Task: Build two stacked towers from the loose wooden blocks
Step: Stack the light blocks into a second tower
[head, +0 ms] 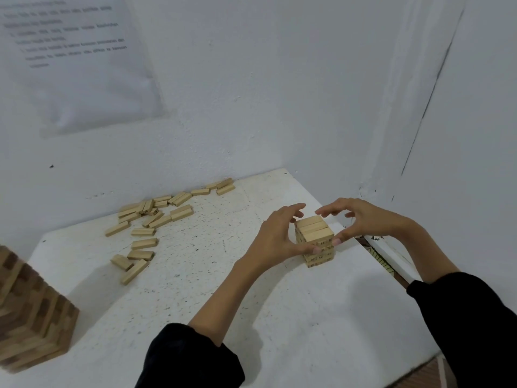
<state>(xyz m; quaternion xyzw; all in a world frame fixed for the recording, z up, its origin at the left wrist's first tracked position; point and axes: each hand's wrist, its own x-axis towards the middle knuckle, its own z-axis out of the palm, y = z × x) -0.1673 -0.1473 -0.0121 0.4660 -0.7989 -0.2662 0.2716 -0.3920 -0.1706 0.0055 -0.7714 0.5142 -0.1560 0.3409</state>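
Note:
A short tower of light wooden blocks stands several layers high near the right side of the white table. My left hand cups its left side, thumb pressed on the front face and fingers curved round the back. My right hand cups it from the right, thumb tip on the front right corner, fingers arched over the rear top edge. Several loose blocks lie scattered at the back left of the table, along the wall.
A taller tower of darker and lighter blocks stands at the table's left front corner, blurred and partly cut off. The table sits in a corner between two white walls. A printed sheet hangs on the back wall. The table's right edge runs close behind my right wrist.

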